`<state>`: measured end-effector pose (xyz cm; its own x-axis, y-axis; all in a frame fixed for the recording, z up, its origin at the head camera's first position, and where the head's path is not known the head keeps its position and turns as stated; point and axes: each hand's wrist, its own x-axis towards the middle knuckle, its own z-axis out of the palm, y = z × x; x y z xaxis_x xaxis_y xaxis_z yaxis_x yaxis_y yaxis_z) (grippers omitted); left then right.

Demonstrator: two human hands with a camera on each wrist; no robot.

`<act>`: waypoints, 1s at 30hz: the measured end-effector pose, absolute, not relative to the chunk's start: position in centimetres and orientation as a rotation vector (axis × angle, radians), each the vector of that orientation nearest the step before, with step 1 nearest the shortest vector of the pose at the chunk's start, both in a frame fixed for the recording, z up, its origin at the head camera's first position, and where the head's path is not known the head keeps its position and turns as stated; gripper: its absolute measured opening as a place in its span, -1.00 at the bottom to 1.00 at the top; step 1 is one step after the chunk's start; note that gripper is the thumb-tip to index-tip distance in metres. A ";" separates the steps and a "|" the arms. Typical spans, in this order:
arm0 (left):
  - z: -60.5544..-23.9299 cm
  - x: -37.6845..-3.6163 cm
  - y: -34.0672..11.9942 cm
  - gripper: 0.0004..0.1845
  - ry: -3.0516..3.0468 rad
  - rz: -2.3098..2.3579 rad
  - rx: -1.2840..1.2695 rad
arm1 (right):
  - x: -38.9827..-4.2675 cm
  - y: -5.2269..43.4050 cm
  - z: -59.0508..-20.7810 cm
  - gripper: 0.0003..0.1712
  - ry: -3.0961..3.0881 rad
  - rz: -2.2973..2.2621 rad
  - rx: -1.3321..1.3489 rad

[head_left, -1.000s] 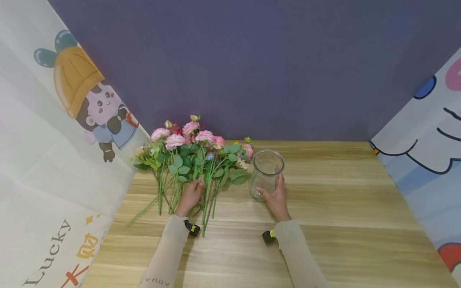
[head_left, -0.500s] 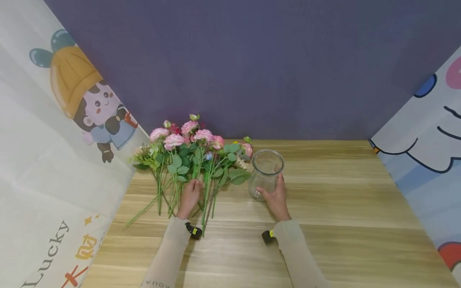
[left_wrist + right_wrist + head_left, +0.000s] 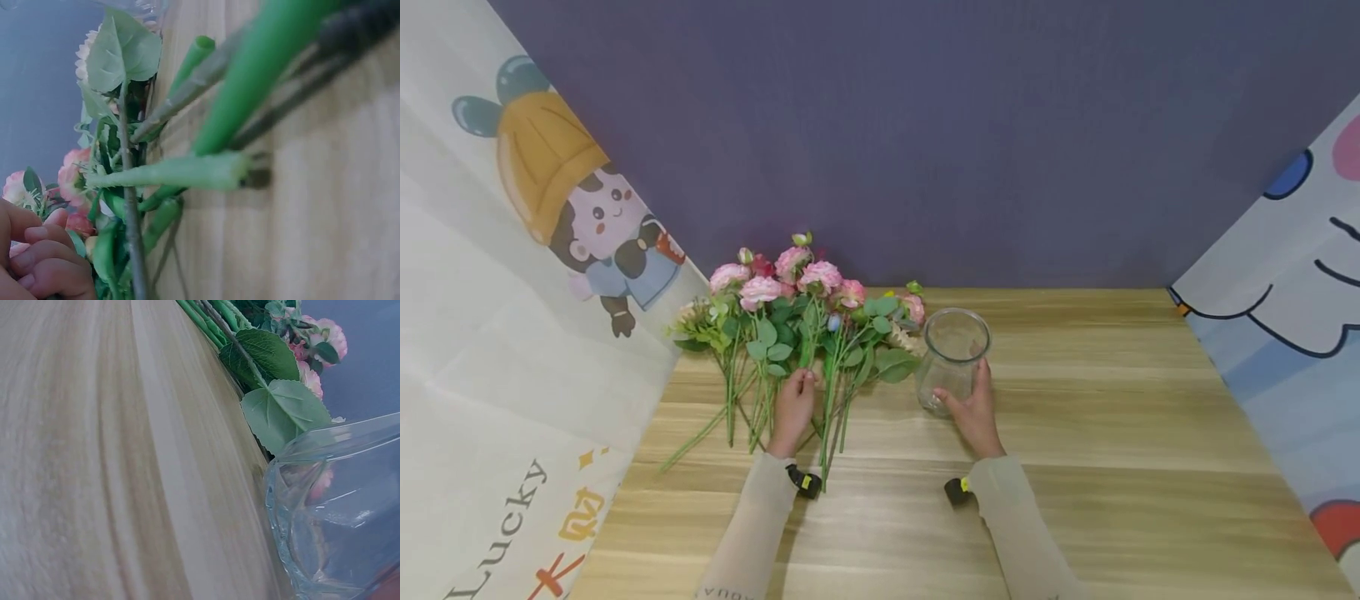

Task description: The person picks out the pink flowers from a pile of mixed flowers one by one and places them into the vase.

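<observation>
A pile of artificial flowers (image 3: 760, 289) with pink blooms, green leaves and long stems lies on the left part of the table. My left hand (image 3: 796, 408) is among the stems, its fingertips pinching a flower stem below the leaves; most of that stem is hidden. In the left wrist view, the curled fingers (image 3: 50, 262) show at the lower left, beside loose green stems (image 3: 169, 174). To the right of the flowers stands a clear glass vase (image 3: 953, 367), upright on the table. My right hand (image 3: 976, 417) grips its side, thumb in front and fingers around the right.
The wood-grain table (image 3: 1112, 433) extends right of the vase and toward the front. A dark wall panel (image 3: 925, 142) rises behind. Printed curtains (image 3: 550, 358) border the left and right sides. Cut stem ends (image 3: 823, 479) point toward the front.
My left hand has shifted slightly left and turned a little at the stems. The vase and my right hand stay in place.
</observation>
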<state>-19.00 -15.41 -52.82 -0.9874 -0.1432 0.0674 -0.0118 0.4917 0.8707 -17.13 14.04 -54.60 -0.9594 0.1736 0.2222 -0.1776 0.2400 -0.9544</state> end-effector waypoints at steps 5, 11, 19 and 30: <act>-52.4 -18.8 -15.3 -0.65 -2.584 -1.535 0.149 | -17.1 14.1 -54.3 0.16 -2.251 1.799 -0.011; -51.9 -18.5 -15.1 -0.65 -2.521 -1.502 0.140 | -16.0 13.5 -51.6 0.12 -2.255 1.807 0.000; -51.9 -18.4 -15.0 -0.66 -2.426 -1.454 0.111 | -15.4 13.3 -50.7 0.11 -2.265 1.792 0.003; -51.7 -18.2 -14.7 -0.69 -2.315 -1.432 0.098 | -15.5 13.3 -50.8 0.10 -2.270 1.777 0.007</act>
<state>-18.18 -14.74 -51.72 -0.9116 -0.2720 0.3082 0.1544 0.4684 0.8700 -15.52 13.32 -50.85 -0.9667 0.1540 0.2046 -0.1616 0.2530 -0.9539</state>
